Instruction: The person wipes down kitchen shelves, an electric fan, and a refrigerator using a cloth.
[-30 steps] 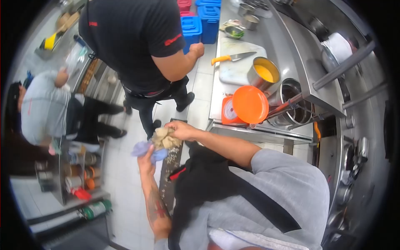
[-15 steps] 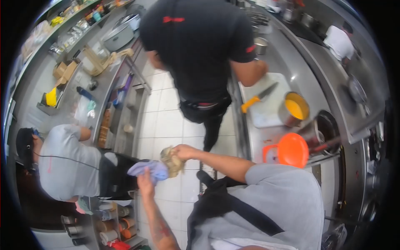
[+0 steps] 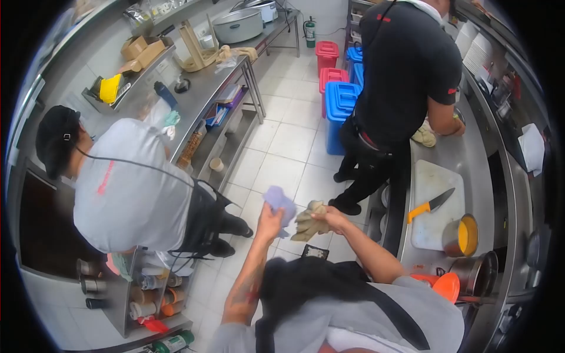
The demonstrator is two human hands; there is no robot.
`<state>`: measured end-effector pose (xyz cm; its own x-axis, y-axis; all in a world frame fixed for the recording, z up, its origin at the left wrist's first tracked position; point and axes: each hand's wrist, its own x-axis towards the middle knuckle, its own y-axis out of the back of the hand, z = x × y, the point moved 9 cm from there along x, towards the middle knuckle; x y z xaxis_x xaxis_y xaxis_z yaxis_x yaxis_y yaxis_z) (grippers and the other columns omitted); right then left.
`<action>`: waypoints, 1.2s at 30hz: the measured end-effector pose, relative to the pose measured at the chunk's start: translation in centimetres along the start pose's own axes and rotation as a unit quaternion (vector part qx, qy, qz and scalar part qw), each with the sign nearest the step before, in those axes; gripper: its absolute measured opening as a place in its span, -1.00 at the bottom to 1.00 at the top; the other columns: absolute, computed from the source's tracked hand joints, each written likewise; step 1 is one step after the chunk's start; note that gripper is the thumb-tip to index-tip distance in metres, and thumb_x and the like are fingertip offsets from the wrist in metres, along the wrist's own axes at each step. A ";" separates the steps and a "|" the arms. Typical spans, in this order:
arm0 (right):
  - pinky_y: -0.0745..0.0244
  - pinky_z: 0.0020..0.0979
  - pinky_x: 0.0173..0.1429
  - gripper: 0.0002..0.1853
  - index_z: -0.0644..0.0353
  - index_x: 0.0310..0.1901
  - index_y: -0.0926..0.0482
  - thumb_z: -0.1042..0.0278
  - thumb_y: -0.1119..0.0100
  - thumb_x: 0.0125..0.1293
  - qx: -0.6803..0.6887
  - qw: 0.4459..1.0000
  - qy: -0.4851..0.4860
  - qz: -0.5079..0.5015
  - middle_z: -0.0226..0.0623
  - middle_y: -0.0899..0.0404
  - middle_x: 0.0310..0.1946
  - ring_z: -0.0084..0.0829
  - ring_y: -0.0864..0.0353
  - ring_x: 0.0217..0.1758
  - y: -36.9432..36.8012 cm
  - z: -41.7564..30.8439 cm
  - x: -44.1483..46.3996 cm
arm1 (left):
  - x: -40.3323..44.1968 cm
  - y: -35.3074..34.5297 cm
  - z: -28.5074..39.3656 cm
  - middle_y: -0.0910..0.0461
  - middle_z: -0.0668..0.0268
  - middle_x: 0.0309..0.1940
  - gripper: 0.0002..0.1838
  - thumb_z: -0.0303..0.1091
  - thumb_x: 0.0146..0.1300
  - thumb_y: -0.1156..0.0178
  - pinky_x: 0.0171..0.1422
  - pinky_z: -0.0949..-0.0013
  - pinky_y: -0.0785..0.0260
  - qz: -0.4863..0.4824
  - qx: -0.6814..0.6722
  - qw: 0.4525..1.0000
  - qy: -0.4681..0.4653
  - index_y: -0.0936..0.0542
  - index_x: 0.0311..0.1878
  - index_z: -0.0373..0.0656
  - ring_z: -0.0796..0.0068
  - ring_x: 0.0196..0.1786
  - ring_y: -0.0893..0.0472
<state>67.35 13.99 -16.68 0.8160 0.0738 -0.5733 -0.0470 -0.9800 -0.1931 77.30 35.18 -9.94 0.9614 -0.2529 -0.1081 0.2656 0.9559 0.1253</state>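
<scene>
Two limp cloths, held in the air above the white tiled floor, side by side between the hands. Item one: lilac cloth, bunched, plain, soft-folded; long axis running roughly away from the body; gripped at its near left side by the closed left hand. Item two: tan cloth, crumpled, with finger-like folds; long axis slanting down toward the body; lying left of the right hand, nearer to it, and pinched at its right edge. Contact between the cloths: cannot tell.
</scene>
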 end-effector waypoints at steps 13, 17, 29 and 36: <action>-0.49 0.00 0.42 -0.38 0.26 0.38 -0.40 0.42 -0.27 0.27 0.326 0.944 0.042 0.013 -0.08 -0.57 0.23 -0.13 -0.60 0.31 2.2 -7.2 11.6 | 18.1 -10.5 -5.9 -0.38 -0.08 0.41 -0.08 0.00 0.32 -0.42 0.50 0.14 -0.31 -0.274 -0.024 0.960 0.052 -0.23 0.53 -0.35 0.11 0.47 -0.40; -0.56 -0.04 0.36 -0.45 0.29 0.31 -0.45 0.49 -0.21 0.25 0.368 0.919 0.065 -0.127 -0.08 -0.63 0.13 -0.13 -0.67 0.19 5.2 -12.7 18.2 | 23.5 -13.6 -6.3 -0.54 0.08 0.26 -0.29 -0.10 0.37 -0.39 0.29 0.27 -0.47 -0.385 -0.269 0.848 0.244 -0.40 0.44 -0.28 0.32 0.26 -0.58; -0.50 0.22 0.25 -0.16 0.05 0.45 -0.27 -0.38 -0.20 0.35 0.164 0.969 -0.021 0.181 0.02 -0.43 0.29 0.00 -0.53 0.20 8.2 -34.3 41.8 | 55.2 -9.5 2.3 -0.74 0.11 -0.08 -0.63 -0.21 0.31 -0.42 0.07 0.30 -0.58 -0.126 0.185 0.972 -0.066 -0.61 0.12 -0.10 0.40 0.00 -0.73; -0.70 -0.03 0.14 -0.64 0.37 0.14 -0.50 0.44 -0.13 0.35 0.360 0.905 0.049 0.222 -0.05 -0.65 -0.02 -0.05 -0.73 0.03 24.2 -35.3 53.1 | 69.2 -11.6 7.9 -0.65 0.05 0.08 -0.40 -0.18 0.20 -0.54 0.26 0.27 -0.51 -0.220 -0.026 0.975 -0.010 -0.49 0.20 -0.21 0.30 0.16 -0.66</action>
<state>129.85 -12.36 -23.71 0.6706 -0.3485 -0.6549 -0.7168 -0.5317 -0.4511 141.33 5.43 -11.12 0.7564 -0.6430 -0.1201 0.6494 0.7602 0.0204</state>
